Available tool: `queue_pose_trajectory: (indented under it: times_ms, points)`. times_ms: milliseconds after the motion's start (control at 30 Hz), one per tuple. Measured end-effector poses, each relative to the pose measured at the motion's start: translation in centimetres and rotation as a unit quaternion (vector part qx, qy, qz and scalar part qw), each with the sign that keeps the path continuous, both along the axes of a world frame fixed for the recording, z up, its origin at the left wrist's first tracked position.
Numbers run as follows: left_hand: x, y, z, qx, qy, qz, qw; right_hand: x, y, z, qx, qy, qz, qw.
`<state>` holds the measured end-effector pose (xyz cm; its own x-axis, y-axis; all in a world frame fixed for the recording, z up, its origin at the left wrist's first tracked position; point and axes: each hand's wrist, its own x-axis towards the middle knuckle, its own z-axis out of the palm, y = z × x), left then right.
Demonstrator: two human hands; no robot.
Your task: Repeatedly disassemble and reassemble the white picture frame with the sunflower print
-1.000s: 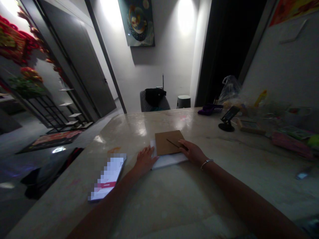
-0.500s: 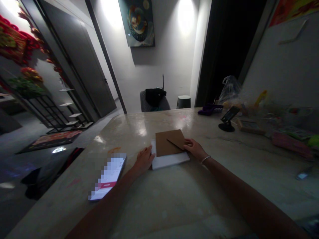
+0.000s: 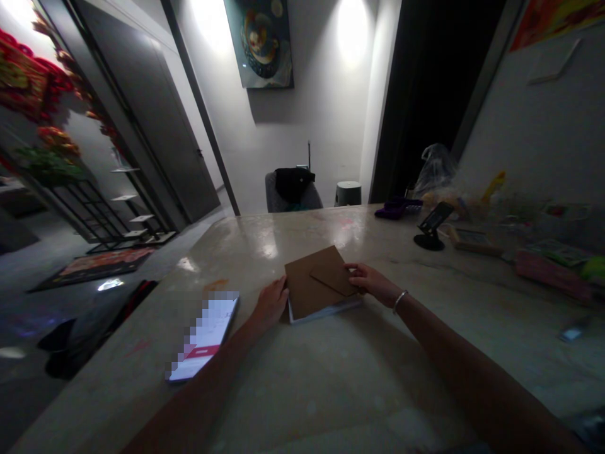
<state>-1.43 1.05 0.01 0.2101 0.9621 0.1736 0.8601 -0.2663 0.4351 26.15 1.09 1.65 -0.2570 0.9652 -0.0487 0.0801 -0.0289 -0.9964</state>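
In the head view a flat brown cardboard sheet (image 3: 307, 287) lies skewed over a white, shallow box-like slab (image 3: 326, 310), whose front edge shows below it. A dark slanting line, like a flap edge, crosses the sheet. My left hand (image 3: 271, 299) is closed at the sheet's left edge, with fingers and thumb against it; how far it also touches the white slab is hidden. With thumb and fingers, my right hand (image 3: 371, 282) pinches the sheet's right side. A bracelet circles the right wrist.
A lit phone (image 3: 208, 337) rests on the marble-like table (image 3: 302, 391) left of my left forearm. On the right are a black phone stand (image 3: 430, 236), a purple item (image 3: 398, 207), a framed piece (image 3: 474, 241) and a pink pouch (image 3: 551, 272). A chair (image 3: 293, 189) stands beyond.
The brown sheet has turned and shifted toward me and to the left, covering more of the white slab. My left hand has drawn slightly left; my right hand has moved slightly right.
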Motion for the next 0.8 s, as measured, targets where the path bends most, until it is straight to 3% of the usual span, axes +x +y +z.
queue_pose_trajectory:
  times_ms: [300, 800]
  points:
    - [0.4, -0.4, 0.7, -0.015, 0.054, 0.004, 0.998, 0.5, -0.4, 0.6, -0.047, -0.095, 0.040, 0.994]
    - [0.5, -1.0, 1.4, -0.060, 0.120, -0.035, 0.990, 0.1, 0.4, -0.9, 0.051, -0.157, 0.055, 0.985]
